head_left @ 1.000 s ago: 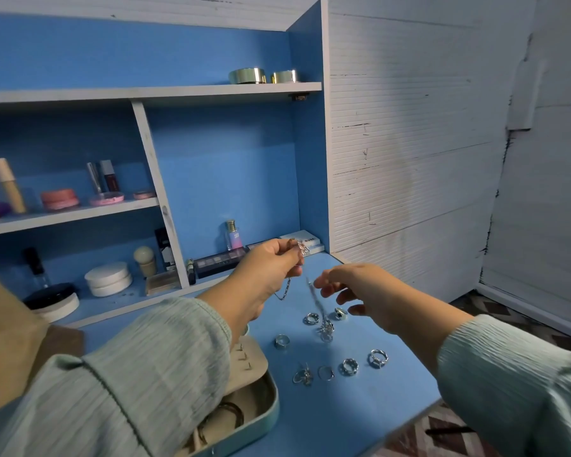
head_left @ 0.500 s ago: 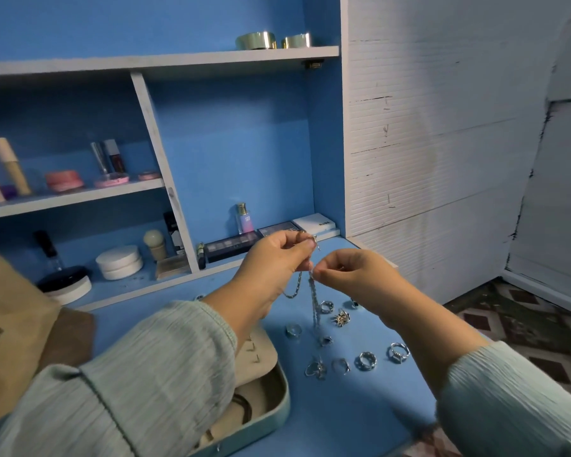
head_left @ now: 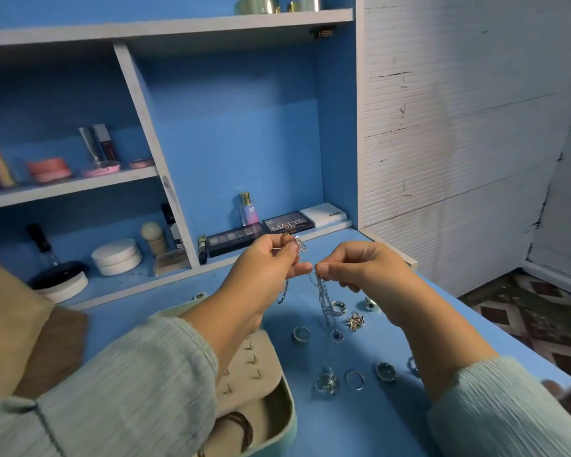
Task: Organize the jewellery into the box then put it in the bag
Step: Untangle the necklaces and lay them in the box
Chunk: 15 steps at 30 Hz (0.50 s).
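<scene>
A: Two hands on it now — right hand [head_left: 360, 268] has closed in, pinching the chain [head_left: 323, 298] beside the left hand [head_left: 267, 268].
B: Chain hangs above the worktop [head_left: 360, 423], box [head_left: 271, 423] unfilled; likely untangling first.

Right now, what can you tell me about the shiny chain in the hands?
The chain looks like silvery metal with small links. The left hand pinches its upper end and the right hand pinches it close by. It hangs in tangled loops above the blue table, over the rings, with a small dark pendant at the bottom.
</scene>
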Available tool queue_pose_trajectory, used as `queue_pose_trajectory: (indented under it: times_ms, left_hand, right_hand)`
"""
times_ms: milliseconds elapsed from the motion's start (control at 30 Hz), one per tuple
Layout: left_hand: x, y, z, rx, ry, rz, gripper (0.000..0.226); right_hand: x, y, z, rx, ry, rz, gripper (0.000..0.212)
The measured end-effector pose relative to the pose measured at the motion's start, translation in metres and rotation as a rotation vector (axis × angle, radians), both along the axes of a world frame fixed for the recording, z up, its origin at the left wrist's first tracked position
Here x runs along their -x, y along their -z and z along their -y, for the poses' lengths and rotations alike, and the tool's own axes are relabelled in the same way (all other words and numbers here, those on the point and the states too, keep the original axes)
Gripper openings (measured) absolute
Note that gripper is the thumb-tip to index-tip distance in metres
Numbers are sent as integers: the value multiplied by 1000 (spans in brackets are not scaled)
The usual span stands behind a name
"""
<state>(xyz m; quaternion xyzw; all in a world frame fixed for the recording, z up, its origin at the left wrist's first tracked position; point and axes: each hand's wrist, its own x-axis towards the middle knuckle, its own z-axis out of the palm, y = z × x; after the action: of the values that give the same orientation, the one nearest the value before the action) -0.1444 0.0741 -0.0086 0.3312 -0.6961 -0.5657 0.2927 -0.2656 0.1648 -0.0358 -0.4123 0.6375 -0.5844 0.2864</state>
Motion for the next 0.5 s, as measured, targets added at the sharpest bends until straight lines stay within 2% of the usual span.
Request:
queue_pose_trajectory:
  times_ms: [167,267,400,500]
  left_hand:
    - [5,4,1,-41,-7,25,15]
    - [6,6,5,36,13,85,12]
    - [6,7,11,141,69,168,14]
    - [5,10,11,144,98,194,15]
  right_hand:
    - [-2,5,0,74,-30,35,15]
    - [1,9,-2,61,-8,13,19]
    - [2,10,-3,110,5,117,25]
    - [5,11,-5,151,-17,206,20]
